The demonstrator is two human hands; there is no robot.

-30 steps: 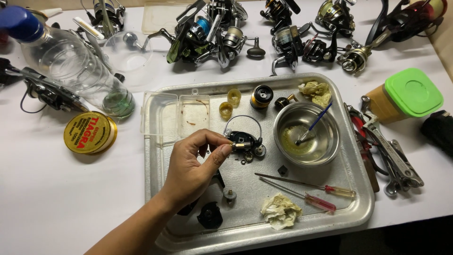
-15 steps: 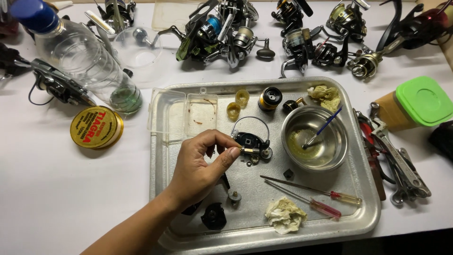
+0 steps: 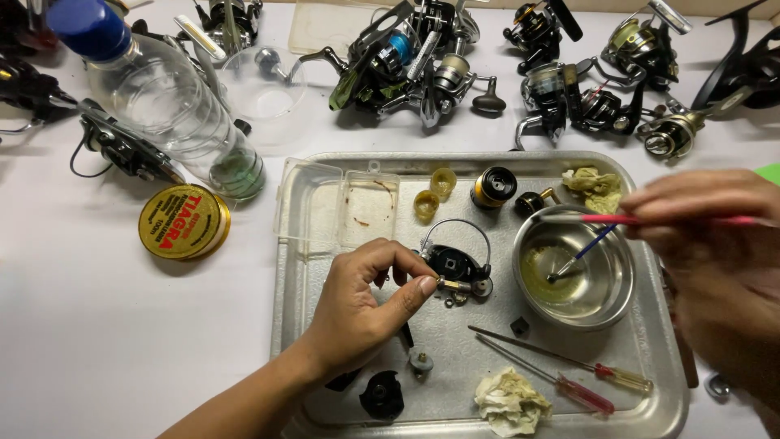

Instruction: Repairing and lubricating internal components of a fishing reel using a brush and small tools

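My left hand [image 3: 363, 302] pinches a small brass-tipped reel part [image 3: 455, 284] over the metal tray [image 3: 479, 162], just beside the black reel body with its wire bail [image 3: 452, 258]. My right hand [image 3: 715, 244] comes in from the right and grips a thin red-handled brush [image 3: 642, 219] held level above the steel bowl [image 3: 578, 272]. A blue-handled brush [image 3: 578, 256] leans in the bowl's yellowish grease.
On the tray lie two red-handled screwdrivers [image 3: 569, 378], crumpled rags [image 3: 510, 400], a black spool [image 3: 493, 187], yellow rings [image 3: 435, 193], a clear plastic box [image 3: 340, 210]. Several fishing reels [image 3: 422, 57] line the back. A clear bottle [image 3: 166, 106] and gold tin [image 3: 184, 221] stand at left.
My right hand has entered from the right holding the red brush over the bowl. The view shifted slightly left; my left hand stays pinched on the small part.
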